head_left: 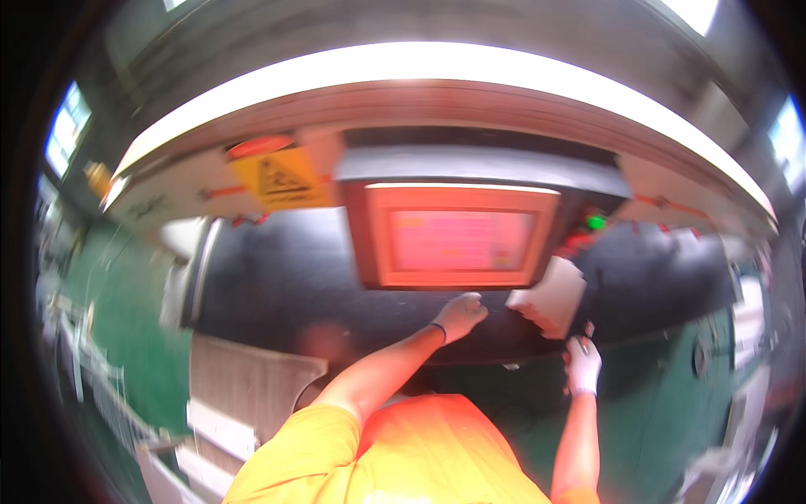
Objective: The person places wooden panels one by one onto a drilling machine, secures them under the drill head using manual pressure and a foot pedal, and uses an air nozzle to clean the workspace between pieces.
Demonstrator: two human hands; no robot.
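My left hand (462, 317), in a pale glove with a dark band at the wrist, is over the front of the black worktable below the control screen. Its fingers are curled together, and whatever may be in them is hidden. At the table's front edge, my right hand (582, 368), also in a pale glove, is closed around a small dark and red object (589, 329); blur hides its kind. Just beyond that hand, a stack of white pieces (552, 296) with uneven edges lies on the table, apart from both hands.
A control box with an orange-framed screen (462, 235) overhangs the black worktable (269, 277). A green light (595, 223) glows at its right. A yellow warning sign (281, 178) hangs on the machine's beam. Wood-grain boards (243, 378) and white pieces (222, 428) stand at lower left.
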